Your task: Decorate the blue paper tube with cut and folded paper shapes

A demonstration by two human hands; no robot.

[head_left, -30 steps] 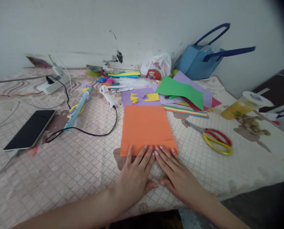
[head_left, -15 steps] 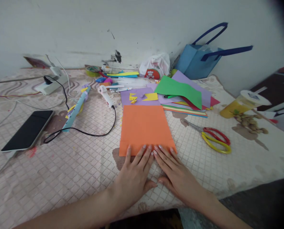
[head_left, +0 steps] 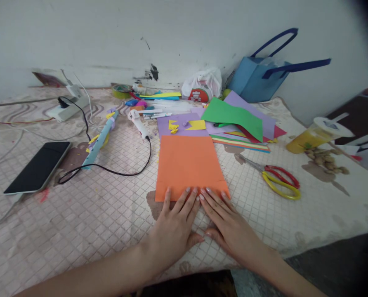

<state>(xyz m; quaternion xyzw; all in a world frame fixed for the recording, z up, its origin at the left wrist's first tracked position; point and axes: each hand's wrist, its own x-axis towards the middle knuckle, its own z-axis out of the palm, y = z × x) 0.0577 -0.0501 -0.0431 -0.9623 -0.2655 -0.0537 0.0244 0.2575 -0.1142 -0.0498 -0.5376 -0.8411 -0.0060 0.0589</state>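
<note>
Our left hand (head_left: pixel 174 222) and right hand (head_left: pixel 230 225) lie palm down, thumbs spread from the fingers, gripping nothing — their fingertips press the near edge of an orange sheet (head_left: pixel 188 163). The sheet is flat and smooth, roughly square, with a faint crease running across its near part. It lies on the patterned tablecloth (head_left: pixel 116 222), just beyond our hands, stretching away from us. Past its far edge we see purple paper (head_left: pixel 184 119) with yellow scraps (head_left: pixel 197 125) on top — and, to the right, a green sheet (head_left: pixel 233 117).
</note>
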